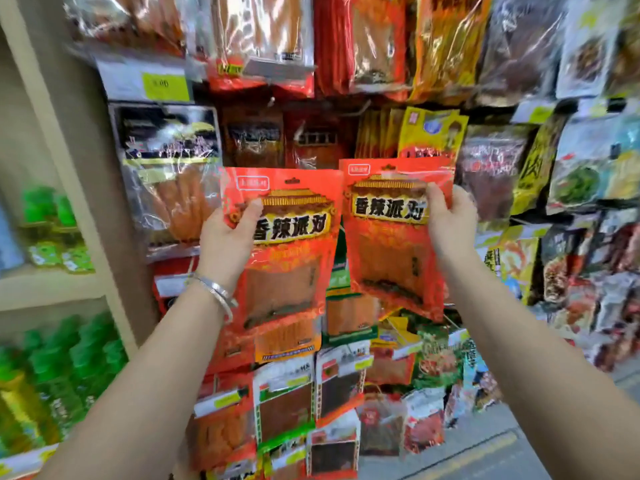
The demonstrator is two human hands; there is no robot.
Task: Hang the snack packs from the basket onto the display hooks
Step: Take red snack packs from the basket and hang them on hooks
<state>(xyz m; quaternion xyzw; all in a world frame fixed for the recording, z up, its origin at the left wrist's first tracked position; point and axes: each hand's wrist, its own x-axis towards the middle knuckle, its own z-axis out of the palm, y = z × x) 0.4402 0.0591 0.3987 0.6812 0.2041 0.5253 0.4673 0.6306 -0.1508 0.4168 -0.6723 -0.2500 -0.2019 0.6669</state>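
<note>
Now | left hand [225,237] grips left pack [294,278] | right hand [450,223], right pack [388,258] | snack wall [381,46]

A cream shelving unit [52,150] is standing along the left edge of the frame. Blurred green bottles [79,358] are sitting on its shelf at the lower left, and more green goods [48,206] are sitting on the shelf above. A yellow price label [165,85] is showing at the upper left. Grey floor [512,417] with a yellow stripe [478,452] is showing at the lower right.
</note>
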